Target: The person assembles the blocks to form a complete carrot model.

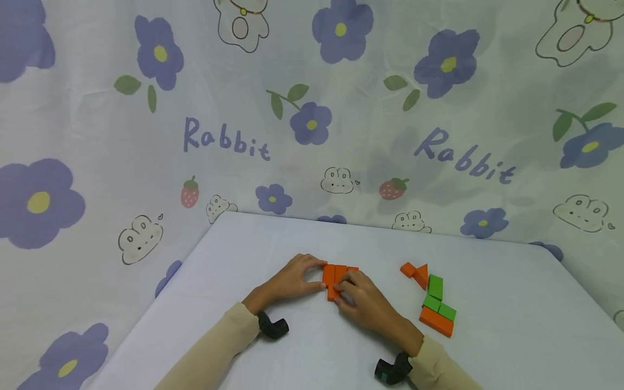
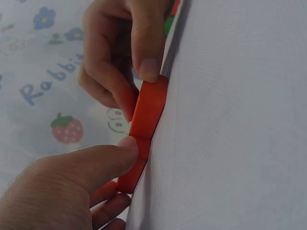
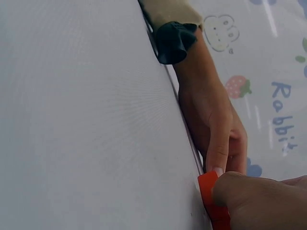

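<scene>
Left grip (image 1: pixel 294 277) is pinching the left orange block (image 1: pixel 329 273), its fingers touching the upper end and its thumb the lower. Meanwhile the right grip (image 1: pixel 365 300) is pinching the lower orange block (image 1: pixel 333 296) between thumb and fingers. These two are lying with a middle orange block (image 1: pixel 340 271) and a right orange block (image 1: pixel 353 268) in a close group below the centre of the frame, on the white surface (image 1: pixel 312 346); the right grip is partly hiding them.

Toward the lower right of the frame, a small orange block (image 1: pixel 408 270) is resting beside an orange triangle (image 1: pixel 421 277). Just below, a green rectangle (image 1: pixel 435 287) is leading down to two smaller green blocks (image 1: pixel 447 311), which are lying along the upper edge of a long orange block (image 1: pixel 436 322). Beige sleeves (image 1: pixel 214 346) are entering from the bottom edge, and a patterned cloth (image 1: pixel 244 184) is filling the upper half.
</scene>
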Demonstrator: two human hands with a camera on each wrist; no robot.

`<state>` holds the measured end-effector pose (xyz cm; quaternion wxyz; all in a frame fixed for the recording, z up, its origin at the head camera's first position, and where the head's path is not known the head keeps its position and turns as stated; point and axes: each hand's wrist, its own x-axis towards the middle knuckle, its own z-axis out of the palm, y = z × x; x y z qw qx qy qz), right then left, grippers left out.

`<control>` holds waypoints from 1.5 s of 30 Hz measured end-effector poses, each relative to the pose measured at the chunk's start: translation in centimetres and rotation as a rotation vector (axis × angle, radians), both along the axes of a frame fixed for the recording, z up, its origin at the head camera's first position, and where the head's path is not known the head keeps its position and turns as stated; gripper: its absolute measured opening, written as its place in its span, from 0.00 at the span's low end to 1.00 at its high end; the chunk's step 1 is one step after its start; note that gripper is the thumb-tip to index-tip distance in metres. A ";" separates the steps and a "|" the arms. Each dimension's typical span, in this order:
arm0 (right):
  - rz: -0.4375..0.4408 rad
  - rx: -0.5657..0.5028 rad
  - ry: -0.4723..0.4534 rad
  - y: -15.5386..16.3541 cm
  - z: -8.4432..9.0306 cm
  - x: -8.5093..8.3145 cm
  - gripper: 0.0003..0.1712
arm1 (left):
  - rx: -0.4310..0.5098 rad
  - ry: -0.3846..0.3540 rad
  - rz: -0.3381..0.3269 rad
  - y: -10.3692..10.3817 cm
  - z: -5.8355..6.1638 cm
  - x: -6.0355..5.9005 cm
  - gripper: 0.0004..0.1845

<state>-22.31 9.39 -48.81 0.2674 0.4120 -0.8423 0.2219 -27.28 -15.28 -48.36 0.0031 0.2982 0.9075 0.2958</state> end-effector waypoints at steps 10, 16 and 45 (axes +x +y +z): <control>-0.039 0.056 -0.048 0.1 0.4 0.4 0.11 | 0.009 -0.003 -0.005 -0.1 0.1 0.1 0.33; -0.042 0.062 -0.058 0.1 0.6 0.5 0.12 | 0.005 -0.009 -0.005 0.0 0.4 0.1 0.33; -0.354 0.240 -0.247 8.8 6.0 -3.7 0.18 | 0.015 -0.017 -0.002 0.2 0.5 0.4 0.32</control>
